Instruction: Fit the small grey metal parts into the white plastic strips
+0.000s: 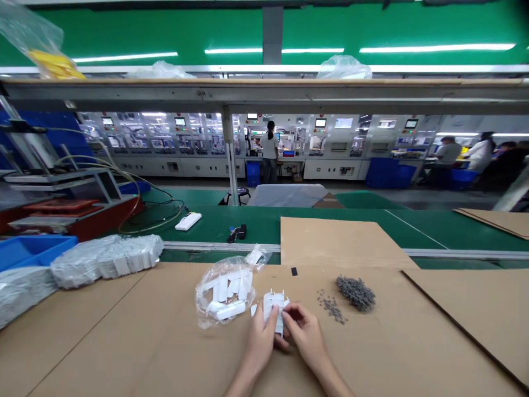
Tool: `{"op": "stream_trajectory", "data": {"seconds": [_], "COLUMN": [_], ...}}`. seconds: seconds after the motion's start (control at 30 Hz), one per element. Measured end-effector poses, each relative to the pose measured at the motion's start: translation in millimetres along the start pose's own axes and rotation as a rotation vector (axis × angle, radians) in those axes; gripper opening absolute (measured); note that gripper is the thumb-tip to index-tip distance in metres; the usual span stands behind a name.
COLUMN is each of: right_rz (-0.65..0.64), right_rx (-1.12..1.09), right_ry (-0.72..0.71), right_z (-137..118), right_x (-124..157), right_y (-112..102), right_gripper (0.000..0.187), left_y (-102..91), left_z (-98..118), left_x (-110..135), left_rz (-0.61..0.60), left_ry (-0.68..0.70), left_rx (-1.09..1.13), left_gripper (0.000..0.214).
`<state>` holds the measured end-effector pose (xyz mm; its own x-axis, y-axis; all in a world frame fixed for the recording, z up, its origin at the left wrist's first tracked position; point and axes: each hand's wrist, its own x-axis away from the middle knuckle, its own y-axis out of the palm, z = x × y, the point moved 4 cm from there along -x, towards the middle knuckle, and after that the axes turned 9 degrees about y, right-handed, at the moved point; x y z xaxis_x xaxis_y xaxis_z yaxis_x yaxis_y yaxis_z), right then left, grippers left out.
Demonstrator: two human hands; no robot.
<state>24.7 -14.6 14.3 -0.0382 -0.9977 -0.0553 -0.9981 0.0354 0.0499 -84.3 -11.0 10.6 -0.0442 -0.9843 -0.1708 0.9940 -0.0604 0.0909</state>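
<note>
Centred in front of me is a white plastic part (pixel 274 300) with ribs and small prongs along its top edge. My left hand (pixel 262 331) grips it from the left, thumb laid over its face. At the part's right edge, my right hand (pixel 303 333) has thumb and index finger pinched together; whatever is between those fingertips is hidden. Left of my hands lies a clear plastic bag (pixel 202 309) of white plastic pieces (pixel 231 310). To the right is a heap of small grey pieces (pixel 356 293), with several loose grey pieces (pixel 332 309) scattered beside it.
Cardboard sheets (pixel 165 353) cover the work surface. Bundled white parts (pixel 107 256) and a blue bin (pixel 37 248) stand at left, below a clamping fixture (pixel 61 187). Behind are a small black object (pixel 237 232), a white case (pixel 188 221) and a metal post (pixel 230 154). People work farther back.
</note>
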Motion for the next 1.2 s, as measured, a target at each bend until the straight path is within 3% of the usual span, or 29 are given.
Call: {"op": "stream_trajectory", "data": {"seconds": [0.27,0.47,0.7,0.93,1.07,1.2], "right_rz": [0.019,-0.181,-0.048,-0.289,-0.304,-0.298], "right_rx": [-0.210,-0.168,-0.055,-0.428,-0.486,-0.426], "right_ry": [0.097,0.181,0.100,0.392,0.395,0.456], "right_z": [1,-3,-1,8,6,10], "right_x": [-6,-1,-2,1,2,3], "right_y": [-7,3,-2,2,1,1], "right_gripper": [0.019,0.023,0.024,0.022,0.022,0.023], "left_y": [1.3,-5.1,-5.4,-1.1,1.2,-1.0], "left_z": [-3,11,13,-6,-7,-8], "left_x": [2,1,2,-2,-2,-1], "left_rz": [-0.035,-0.002,-0.006,-0.055,-0.087,-0.044], "left_ry": [0.028,0.109,0.126,0.022,0.027,0.021], "left_rx": [-0.104,-0.185,-0.239,-0.116,-0.102,-0.126], "left_gripper": [0.029,0.022,0.021,0.023,0.024,0.026]}}
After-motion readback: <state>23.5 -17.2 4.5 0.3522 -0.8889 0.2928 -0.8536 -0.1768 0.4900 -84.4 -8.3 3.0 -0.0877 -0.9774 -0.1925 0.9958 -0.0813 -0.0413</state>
